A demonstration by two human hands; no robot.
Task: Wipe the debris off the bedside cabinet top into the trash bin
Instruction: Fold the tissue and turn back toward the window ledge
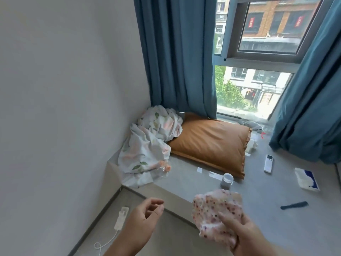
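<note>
Head view: nearest, the right hand (245, 235) grips a bunched speckled pink-and-white cloth (215, 215), fingers closed around its lower edge, above the near edge of the grey platform (184, 182). The left hand (142, 220) hovers empty to the left of it, fingers loosely curled, over the floor where a white power strip (121, 218) lies. Just beyond the cloth stands a small grey jar (227, 181). To the right lie a dark comb (294, 205), a white remote (268, 163) and a blue-and-white packet (307, 179). Farther back rest a tan pillow (210, 143) and a crumpled floral sheet (149, 145), below blue curtains (177, 52) and the window (258, 43). No trash bin shows.
</note>
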